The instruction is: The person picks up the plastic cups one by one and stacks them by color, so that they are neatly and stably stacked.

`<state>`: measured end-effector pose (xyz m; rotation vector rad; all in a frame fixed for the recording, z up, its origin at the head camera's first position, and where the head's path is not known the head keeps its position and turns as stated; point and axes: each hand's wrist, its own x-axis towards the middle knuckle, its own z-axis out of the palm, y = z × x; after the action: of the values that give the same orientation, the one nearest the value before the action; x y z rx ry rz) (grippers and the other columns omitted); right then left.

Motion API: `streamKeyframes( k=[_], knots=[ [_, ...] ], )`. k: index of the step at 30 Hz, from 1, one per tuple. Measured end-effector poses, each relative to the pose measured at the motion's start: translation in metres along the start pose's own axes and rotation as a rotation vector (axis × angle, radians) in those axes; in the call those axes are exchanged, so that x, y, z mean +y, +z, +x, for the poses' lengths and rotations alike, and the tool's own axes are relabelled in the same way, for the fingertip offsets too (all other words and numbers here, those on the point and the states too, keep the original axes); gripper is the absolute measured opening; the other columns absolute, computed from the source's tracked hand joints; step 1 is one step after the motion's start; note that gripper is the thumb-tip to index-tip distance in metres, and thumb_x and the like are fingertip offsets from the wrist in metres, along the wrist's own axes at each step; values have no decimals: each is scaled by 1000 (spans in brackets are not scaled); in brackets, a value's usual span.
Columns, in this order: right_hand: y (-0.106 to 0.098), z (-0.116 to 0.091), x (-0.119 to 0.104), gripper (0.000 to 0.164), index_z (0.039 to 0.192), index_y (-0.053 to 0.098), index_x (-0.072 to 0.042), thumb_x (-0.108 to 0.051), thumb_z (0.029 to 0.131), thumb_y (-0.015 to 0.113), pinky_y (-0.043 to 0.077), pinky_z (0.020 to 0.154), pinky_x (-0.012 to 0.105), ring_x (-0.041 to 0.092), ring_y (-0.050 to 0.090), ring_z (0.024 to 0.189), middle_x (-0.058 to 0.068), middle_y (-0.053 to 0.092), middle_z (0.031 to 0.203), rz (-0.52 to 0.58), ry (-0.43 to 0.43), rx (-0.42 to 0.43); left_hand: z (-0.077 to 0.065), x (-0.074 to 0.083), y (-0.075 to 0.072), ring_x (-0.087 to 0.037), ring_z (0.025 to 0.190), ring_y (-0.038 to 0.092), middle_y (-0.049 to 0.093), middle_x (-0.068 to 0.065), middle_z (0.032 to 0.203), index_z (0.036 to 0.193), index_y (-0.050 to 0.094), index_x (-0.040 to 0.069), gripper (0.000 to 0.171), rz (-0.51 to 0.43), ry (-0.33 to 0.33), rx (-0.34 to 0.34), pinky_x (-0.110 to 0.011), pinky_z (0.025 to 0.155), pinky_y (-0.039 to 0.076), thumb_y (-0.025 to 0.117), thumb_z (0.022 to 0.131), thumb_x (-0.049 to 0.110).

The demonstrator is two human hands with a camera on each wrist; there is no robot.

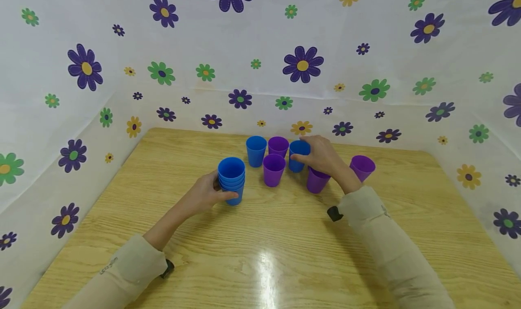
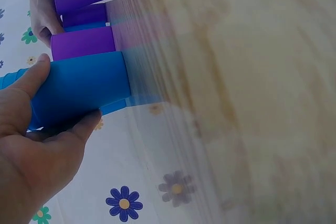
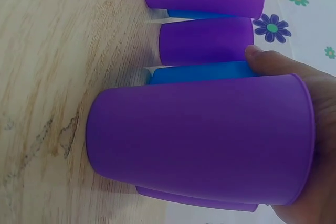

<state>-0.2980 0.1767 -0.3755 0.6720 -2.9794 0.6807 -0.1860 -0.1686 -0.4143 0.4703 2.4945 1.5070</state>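
Note:
My left hand point(image 1: 203, 195) grips a stack of several nested blue cups point(image 1: 233, 182), thumb on the near side and fingers round the left. In the left wrist view, the bottom blue cup point(image 2: 84, 85) of the stack lies between thumb and fingers, its base close over the table. At the back, my right hand point(image 1: 324, 157) holds a single blue cup point(image 1: 296, 164) near its rim, thumb on the near side. A purple cup point(image 1: 316, 183) stands in front of that hand, partly under it. In the right wrist view this purple cup point(image 3: 199, 140) hides much of the blue one point(image 3: 205, 73).
Another blue cup point(image 1: 256, 153) and two purple cups, one behind point(image 1: 278, 144) and one nearer point(image 1: 273, 172), stand between the hands. One more purple cup point(image 1: 363, 165) is right of the right wrist. A flowered cloth point(image 1: 260, 73) borders the wooden table point(image 1: 244, 245).

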Motion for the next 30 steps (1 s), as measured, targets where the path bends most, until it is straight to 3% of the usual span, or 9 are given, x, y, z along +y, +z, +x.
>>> streamKeyframes(
  k=[8, 15, 30],
  knots=[
    [-1, -9, -5, 74, 145, 52, 9, -38, 93, 77, 42, 112, 59, 46, 49, 135, 28, 56, 143, 15, -44, 21, 0, -1, -1, -43, 132, 56, 56, -25, 143, 151, 40, -5, 73, 23, -11, 8, -56, 109, 46, 79, 94, 20],
    [-4, -19, -9, 71, 143, 54, 9, -34, 92, 79, 48, 106, 57, 45, 53, 130, 28, 59, 139, 37, -105, 66, 0, 0, -1, -43, 132, 55, 56, -25, 144, 151, 40, -5, 73, 21, -12, 2, -56, 109, 46, 79, 95, 21],
    [-12, -39, -19, 70, 144, 54, 6, -32, 91, 81, 56, 96, 56, 43, 58, 122, 25, 62, 136, 81, -164, 78, 0, 2, -1, -44, 131, 56, 56, -26, 143, 151, 39, -5, 73, 26, 1, -3, -57, 108, 47, 78, 95, 18]
  ],
)
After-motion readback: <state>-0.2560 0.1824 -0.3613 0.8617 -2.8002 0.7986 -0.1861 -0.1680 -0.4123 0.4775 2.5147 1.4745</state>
